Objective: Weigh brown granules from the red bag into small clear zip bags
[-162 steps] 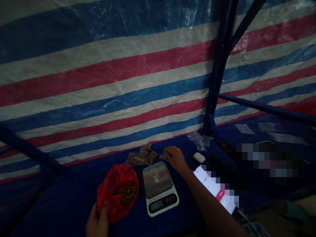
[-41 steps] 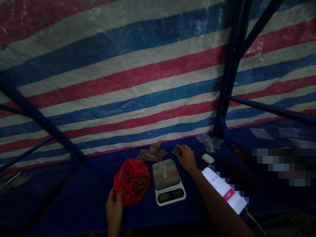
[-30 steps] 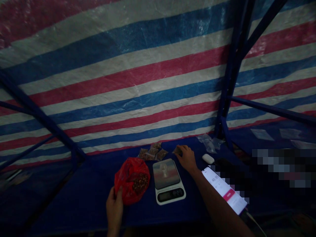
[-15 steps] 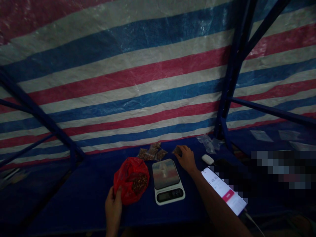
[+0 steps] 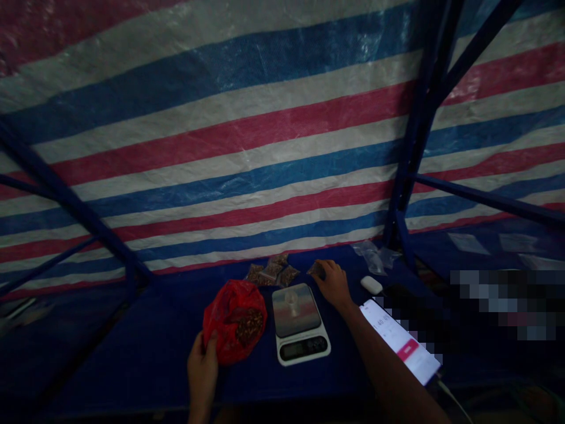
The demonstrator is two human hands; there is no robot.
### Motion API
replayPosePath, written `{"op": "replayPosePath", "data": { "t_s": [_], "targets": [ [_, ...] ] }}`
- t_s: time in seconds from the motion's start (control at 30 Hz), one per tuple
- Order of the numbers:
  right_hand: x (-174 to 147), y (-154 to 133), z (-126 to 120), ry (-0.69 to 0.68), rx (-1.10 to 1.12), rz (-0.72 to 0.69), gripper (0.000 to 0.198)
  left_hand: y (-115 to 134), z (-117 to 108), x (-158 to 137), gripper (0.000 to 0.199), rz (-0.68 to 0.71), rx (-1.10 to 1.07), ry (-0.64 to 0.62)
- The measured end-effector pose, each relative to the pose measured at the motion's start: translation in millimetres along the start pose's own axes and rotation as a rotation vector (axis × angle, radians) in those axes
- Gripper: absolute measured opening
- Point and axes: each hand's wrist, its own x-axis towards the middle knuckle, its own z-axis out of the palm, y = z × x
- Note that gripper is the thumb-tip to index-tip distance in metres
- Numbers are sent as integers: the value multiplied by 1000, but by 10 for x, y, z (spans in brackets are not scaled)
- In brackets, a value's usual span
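My left hand [image 5: 203, 366] grips the near left edge of a red plastic bag [image 5: 229, 344], its thumb pressed on the rim. Brown seeds or grains [image 5: 249, 325] lie in the bag's open mouth. Beyond the scale, my right hand [image 5: 333, 284] has its fingers closed on a small clear bag of brown grains [image 5: 316, 270], partly hidden by the fingers. Between the two hands stands a white digital scale [image 5: 303, 350] with a small clear object [image 5: 292, 300] on its metal plate. Several filled small bags [image 5: 271, 272] are heaped behind it.
Right of my right hand lie a white earbud case [image 5: 371, 285] and a lit phone [image 5: 412, 347] with a cable. Clear plastic bags [image 5: 375, 257] rest at the back, near a blue metal post [image 5: 404, 171]. A striped tarp [image 5: 247, 176] hangs behind the blue table [image 5: 154, 353].
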Motion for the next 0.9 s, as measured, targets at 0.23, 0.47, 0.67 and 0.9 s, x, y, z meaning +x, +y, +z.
{"op": "replayPosePath", "data": {
  "t_s": [0.23, 0.47, 0.67, 0.9],
  "targets": [
    [18, -46, -52, 80, 246, 13, 38, 41, 69, -88, 75, 121, -69, 196],
    [-8, -513, -379, 41, 844, 125, 39, 487, 178, -435, 38, 476, 44, 213],
    [-359, -1236, -427, -297, 1127, 14, 29, 1225, 449, -445, 50, 159, -163, -403],
    [-570, -1588, -312, -381, 1128, 7, 39, 1337, 304, -332, 48, 61, -274, -532]
  ]
}}
